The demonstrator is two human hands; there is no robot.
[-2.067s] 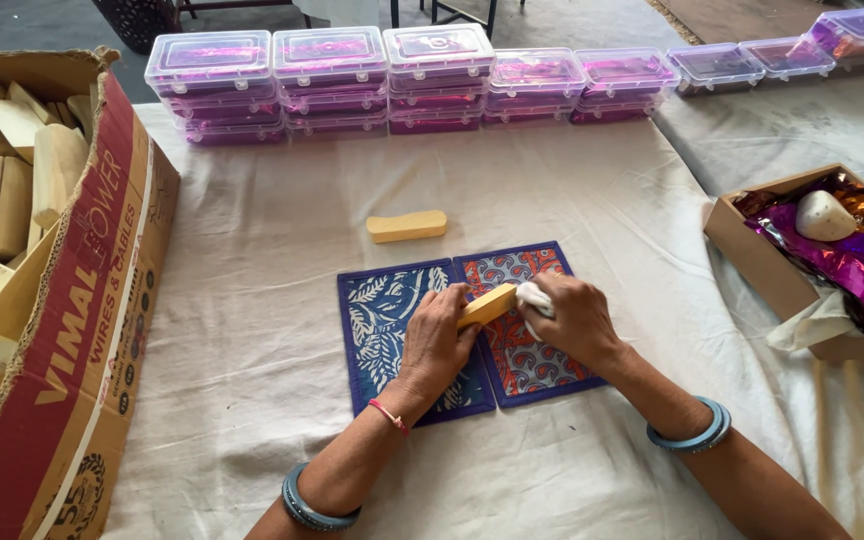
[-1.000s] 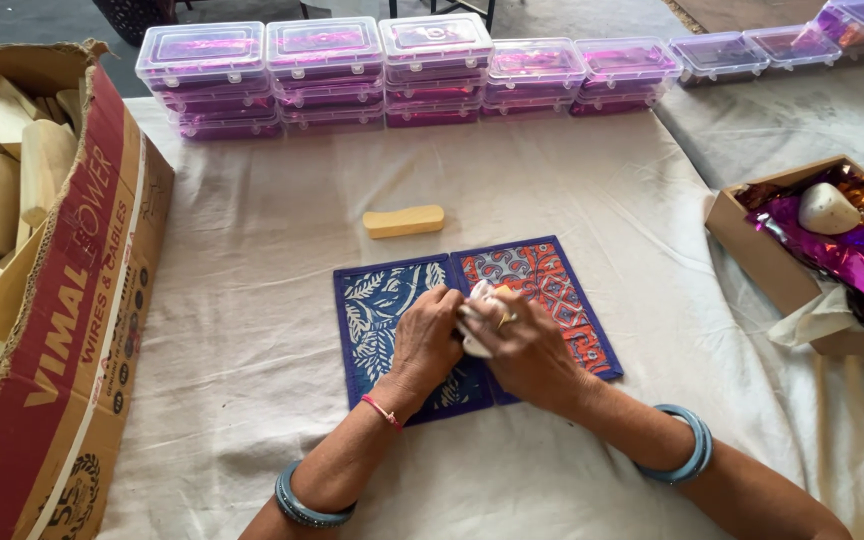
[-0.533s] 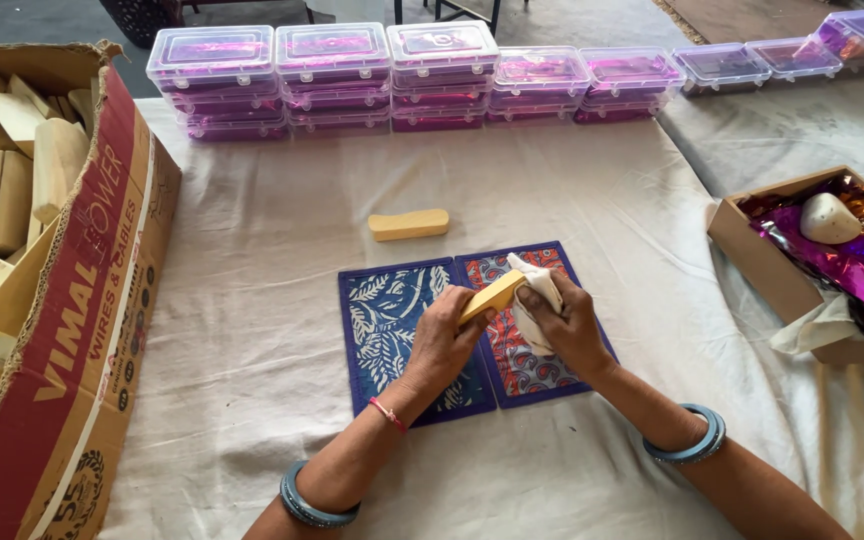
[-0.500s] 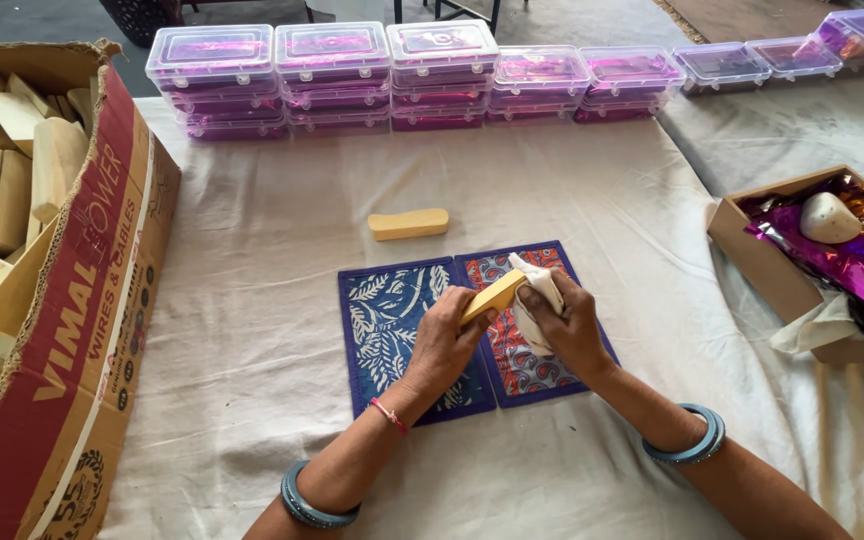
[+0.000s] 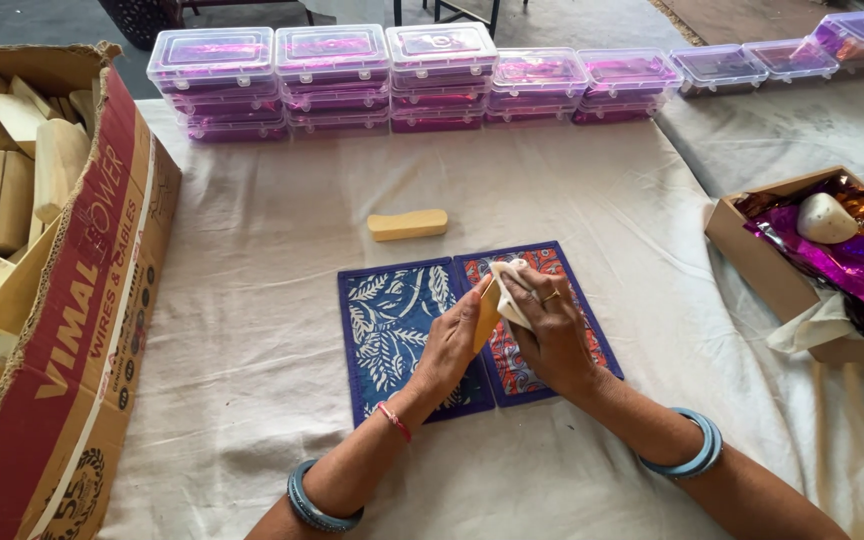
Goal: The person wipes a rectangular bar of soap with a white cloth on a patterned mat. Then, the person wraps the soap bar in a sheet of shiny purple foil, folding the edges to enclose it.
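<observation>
Left box: a large open cardboard carton [image 5: 82, 330] at the table's left edge, red printed side with pale lettering, plain brown flaps.
Back row: clear lidded plastic cases [image 5: 337, 75] with purple contents, stacked along the far edge.
Far right row: more such cases [image 5: 752, 62] running toward the far right corner.
Right box: a small open brown carton [image 5: 752, 245] at the right edge, lined with shiny purple foil [image 5: 852, 265].

The bench [image 5: 282, 300] is covered in matt, creased off-white cloth, and on it lie two printed fabric mats [image 5: 392, 340] with a flat, dull weave. The pale block [image 5: 408, 224] looks like smooth unfinished wood, as do the pieces in the rough cardboard carton [image 5: 102, 300]. The lidded boxes [image 5: 337, 60] are clear glossy plastic; the purple foil [image 5: 852, 265] shines and crinkles.
</observation>
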